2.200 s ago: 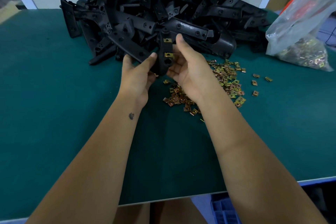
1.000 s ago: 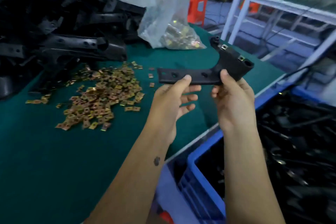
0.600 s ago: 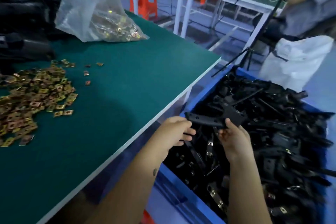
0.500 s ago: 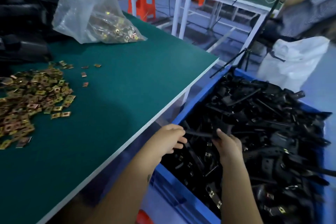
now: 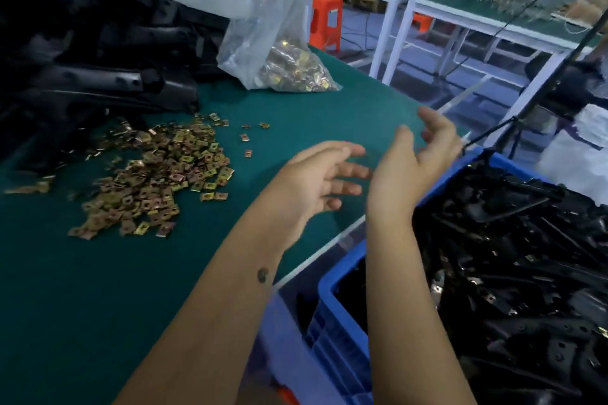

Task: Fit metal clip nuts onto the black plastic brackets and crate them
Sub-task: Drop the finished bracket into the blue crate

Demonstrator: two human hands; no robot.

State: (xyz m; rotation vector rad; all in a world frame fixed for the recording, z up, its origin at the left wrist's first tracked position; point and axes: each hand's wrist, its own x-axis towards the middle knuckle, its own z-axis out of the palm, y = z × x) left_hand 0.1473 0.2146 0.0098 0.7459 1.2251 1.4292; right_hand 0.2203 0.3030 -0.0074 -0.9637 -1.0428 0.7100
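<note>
Head view: both hands empty above the tabletop (image 5: 98, 289) edge.
Left hand (image 5: 316, 181): fingers loosely spread, holding nothing.
Right hand (image 5: 418, 161): fingers open and relaxed, holding nothing; motion-blurred.
Clip nuts (image 5: 158, 177): loose heap on the tabletop, left of the hands; judged light, stiff, sharp-edged; pinch one by its flat sides.
Brackets (image 5: 108, 52): unfitted pile at the far left; judged rigid, light plastic; grip along the straight arm.
Crate (image 5: 342, 276): blue, beside the tabletop edge, holding many brackets.
Bag (image 5: 279, 52): clear plastic, more nuts inside.

Blue crate (image 5: 342, 276), green table (image 5: 82, 289)
</note>
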